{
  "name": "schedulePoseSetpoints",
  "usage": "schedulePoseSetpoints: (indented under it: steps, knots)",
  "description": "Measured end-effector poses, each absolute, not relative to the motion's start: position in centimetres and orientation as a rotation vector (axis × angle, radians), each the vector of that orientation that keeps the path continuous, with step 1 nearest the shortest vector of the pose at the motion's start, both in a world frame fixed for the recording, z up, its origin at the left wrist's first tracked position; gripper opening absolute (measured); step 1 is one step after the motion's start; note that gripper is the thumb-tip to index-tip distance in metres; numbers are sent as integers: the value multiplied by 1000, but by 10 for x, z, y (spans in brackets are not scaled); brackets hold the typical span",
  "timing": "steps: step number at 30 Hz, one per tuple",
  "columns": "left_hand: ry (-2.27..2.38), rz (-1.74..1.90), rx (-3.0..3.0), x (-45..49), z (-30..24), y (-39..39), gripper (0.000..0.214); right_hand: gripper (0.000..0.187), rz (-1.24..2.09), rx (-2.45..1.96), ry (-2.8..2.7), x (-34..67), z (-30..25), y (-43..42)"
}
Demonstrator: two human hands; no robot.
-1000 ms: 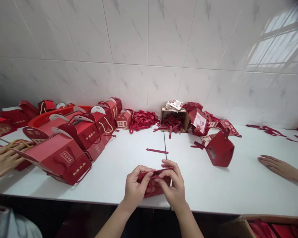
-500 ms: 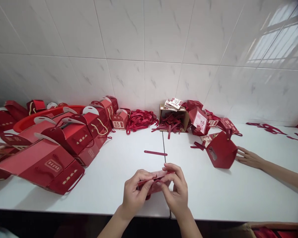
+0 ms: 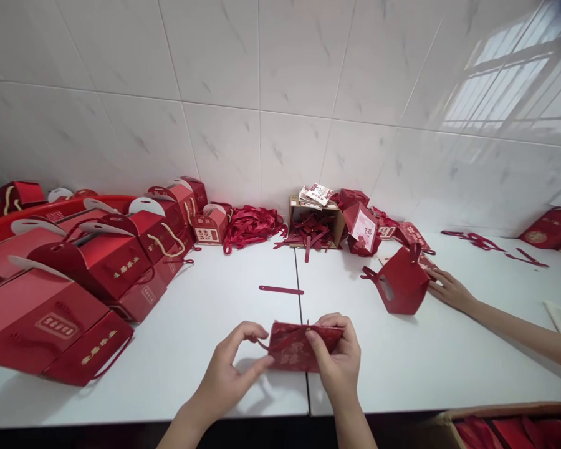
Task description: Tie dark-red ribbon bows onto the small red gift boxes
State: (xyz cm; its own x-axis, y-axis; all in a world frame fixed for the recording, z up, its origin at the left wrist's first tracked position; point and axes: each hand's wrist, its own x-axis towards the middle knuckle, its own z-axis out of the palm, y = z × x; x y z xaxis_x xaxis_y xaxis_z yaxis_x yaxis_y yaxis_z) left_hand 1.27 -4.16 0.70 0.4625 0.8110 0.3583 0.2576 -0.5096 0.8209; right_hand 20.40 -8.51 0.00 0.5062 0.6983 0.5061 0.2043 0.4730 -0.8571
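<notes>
Above the table's front edge, my right hand (image 3: 336,352) grips a flat dark-red folded gift box (image 3: 290,360), its thumb pressing the front near a small gold fastener. From that fastener a thin red strap (image 3: 267,347) runs left across the box and bends up. My left hand (image 3: 240,355) is at the box's left edge, fingers curled around the strap's end, thumb touching the lower left corner. Its thumb and index finger are apart; the contact behind them is partly hidden. Just beyond lies a loose red strap (image 3: 281,290) on the white table (image 3: 224,293).
Assembled red gift boxes (image 3: 116,255) crowd the left. At the back are a red ribbon heap (image 3: 255,226) and a cardboard box (image 3: 339,227) of straps, with cards (image 3: 315,194) on top. Another person's hand (image 3: 449,290) is by a red box (image 3: 402,284). A carton (image 3: 449,419) stands lower right.
My left hand has moved left, off the middle of the gift box, to its edge and the strap. The box now shows its front. The view has shifted right.
</notes>
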Motion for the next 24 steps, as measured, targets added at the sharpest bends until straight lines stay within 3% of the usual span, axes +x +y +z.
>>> schedulePoseSetpoints:
  steps: [1, 9, 14, 17, 21, 24]
  knots:
    - [907, 962, 2008, 10, 7, -41, 7, 17, 368, -1072, -1021, 206, 1, -86]
    - [618, 1295, 1611, -5, 34, -42, 5, 19, 366, -968, -1356, 209, 6, -96]
    - [625, 1473, 1422, 3, 54, -49, 27, 23, 344, -860, -1537, 200, 12, -104]
    - [672, 1340, 1598, 3, 58, -51, 11, 25, 347, -825, -1578, 196, 15, -106]
    - [634, 1021, 1844, 2, 60, -53, 26, 24, 323, -830, -1615, 197, 18, -108]
    - [546, 987, 1896, 7, 58, -55, 25, 25, 316, -835, -1624, 198, 20, -109]
